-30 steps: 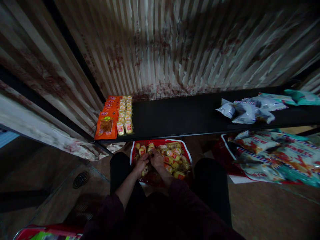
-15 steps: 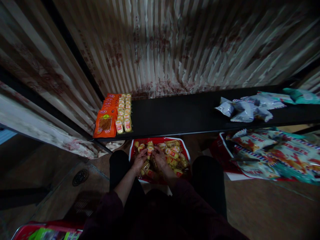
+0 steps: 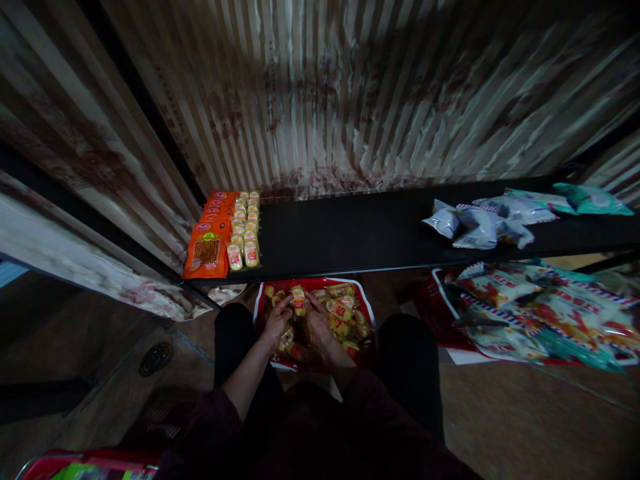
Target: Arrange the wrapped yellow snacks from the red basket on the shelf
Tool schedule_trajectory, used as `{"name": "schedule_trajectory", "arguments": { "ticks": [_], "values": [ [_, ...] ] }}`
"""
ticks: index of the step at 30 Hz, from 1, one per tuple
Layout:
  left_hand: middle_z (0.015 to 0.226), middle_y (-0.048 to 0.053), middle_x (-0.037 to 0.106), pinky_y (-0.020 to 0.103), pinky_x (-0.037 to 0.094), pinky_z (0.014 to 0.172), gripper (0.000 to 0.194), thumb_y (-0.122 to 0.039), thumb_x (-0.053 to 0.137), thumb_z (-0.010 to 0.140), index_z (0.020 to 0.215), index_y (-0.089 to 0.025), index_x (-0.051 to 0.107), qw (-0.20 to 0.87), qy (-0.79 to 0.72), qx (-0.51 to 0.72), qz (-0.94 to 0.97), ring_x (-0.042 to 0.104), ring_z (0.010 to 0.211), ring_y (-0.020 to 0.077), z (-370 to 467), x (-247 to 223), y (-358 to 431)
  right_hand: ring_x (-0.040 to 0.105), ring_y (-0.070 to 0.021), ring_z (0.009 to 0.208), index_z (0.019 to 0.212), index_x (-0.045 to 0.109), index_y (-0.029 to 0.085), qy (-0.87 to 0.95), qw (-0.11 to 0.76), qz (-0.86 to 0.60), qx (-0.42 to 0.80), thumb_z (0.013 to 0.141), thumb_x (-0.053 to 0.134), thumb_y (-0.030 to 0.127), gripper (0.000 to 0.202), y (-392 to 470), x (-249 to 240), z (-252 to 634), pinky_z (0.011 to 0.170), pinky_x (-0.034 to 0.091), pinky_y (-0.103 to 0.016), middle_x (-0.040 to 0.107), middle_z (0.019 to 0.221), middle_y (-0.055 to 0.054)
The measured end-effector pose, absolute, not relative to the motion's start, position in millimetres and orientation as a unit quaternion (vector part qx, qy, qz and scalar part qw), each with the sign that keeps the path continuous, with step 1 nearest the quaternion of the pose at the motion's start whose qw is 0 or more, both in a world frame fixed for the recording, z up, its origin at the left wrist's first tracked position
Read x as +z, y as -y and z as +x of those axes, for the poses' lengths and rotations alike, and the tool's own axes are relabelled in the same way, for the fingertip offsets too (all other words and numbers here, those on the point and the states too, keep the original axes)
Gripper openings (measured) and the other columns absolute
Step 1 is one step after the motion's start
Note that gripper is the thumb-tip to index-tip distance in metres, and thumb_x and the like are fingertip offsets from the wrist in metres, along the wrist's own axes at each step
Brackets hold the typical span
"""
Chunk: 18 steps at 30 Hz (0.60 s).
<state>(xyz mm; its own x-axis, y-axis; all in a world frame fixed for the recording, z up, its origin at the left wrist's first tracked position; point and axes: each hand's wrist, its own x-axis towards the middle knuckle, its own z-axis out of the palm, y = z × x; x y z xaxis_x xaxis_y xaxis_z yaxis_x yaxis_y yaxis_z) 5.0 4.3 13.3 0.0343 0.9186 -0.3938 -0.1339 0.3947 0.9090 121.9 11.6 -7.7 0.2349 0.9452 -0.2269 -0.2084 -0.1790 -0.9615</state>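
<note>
Over a red basket (image 3: 371, 313) with a white rim, both my hands hold one small yellow snack pack (image 3: 299, 301) with a red and white label. My left hand (image 3: 277, 323) has its fingers closed against the pack's left side. My right hand (image 3: 319, 321) grips it from the right. Around and below them lie several loose packs (image 3: 340, 310) of the same kind in clear wrappers. The undersides of my fingers are hidden.
On the black shelf (image 3: 340, 237) ahead stand a row of orange snack bags (image 3: 207, 253), rows of yellow packs (image 3: 251, 250) and silvery bags (image 3: 475, 227). A basket of larger bags (image 3: 505, 287) is at the right, another red basket (image 3: 55, 460) at lower left.
The pack between my hands now stands more upright, its label facing me, with my fingers closer along its sides. The whole view has shifted slightly.
</note>
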Motion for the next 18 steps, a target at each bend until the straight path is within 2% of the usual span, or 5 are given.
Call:
{"name": "schedule_trajectory", "arguments": {
  "ticks": [5,9,13,18],
  "values": [
    [0.115,0.006,0.064,0.031,0.042,0.093,0.051,-0.011,0.054,0.070,0.119,-0.020,0.059,0.633,-0.554,0.430,0.328,0.059,0.102,0.0168,16.0,17.3,-2.7,0.064,-0.0218,0.097,0.104,0.064,0.021,0.290,0.550,-0.517,0.588,0.068,0.057,0.045,0.044,-5.1,0.6,128.0,0.084,0.052,-0.036,0.069,0.105,-0.008],
    [0.127,0.008,0.058,0.033,0.039,0.098,0.050,-0.007,0.052,0.068,0.116,-0.018,0.061,0.625,-0.550,0.459,0.311,0.053,0.115,0.0197,23.5,18.2,0.9,0.061,-0.0215,0.105,0.107,0.063,0.022,0.301,0.551,-0.499,0.597,0.068,0.057,0.038,0.042,0.8,1.3,131.8,0.091,0.049,-0.037,0.067,0.111,-0.007],
    [0.128,0.009,0.057,0.034,0.038,0.101,0.047,-0.007,0.053,0.070,0.115,-0.017,0.061,0.625,-0.549,0.464,0.305,0.050,0.120,0.0204,28.7,17.6,4.1,0.057,-0.0194,0.112,0.111,0.061,0.023,0.309,0.557,-0.500,0.587,0.069,0.057,0.036,0.044,6.1,-1.2,132.7,0.098,0.043,-0.036,0.063,0.119,-0.005],
    [0.129,0.010,0.056,0.034,0.036,0.102,0.040,-0.012,0.057,0.074,0.114,-0.018,0.061,0.603,-0.568,0.471,0.303,0.049,0.121,0.0203,32.3,17.6,6.6,0.058,-0.0199,0.109,0.115,0.058,0.023,0.342,0.539,-0.514,0.573,0.071,0.057,0.035,0.046,7.8,1.5,131.1,0.098,0.043,-0.038,0.062,0.119,-0.005]
  ]
}}
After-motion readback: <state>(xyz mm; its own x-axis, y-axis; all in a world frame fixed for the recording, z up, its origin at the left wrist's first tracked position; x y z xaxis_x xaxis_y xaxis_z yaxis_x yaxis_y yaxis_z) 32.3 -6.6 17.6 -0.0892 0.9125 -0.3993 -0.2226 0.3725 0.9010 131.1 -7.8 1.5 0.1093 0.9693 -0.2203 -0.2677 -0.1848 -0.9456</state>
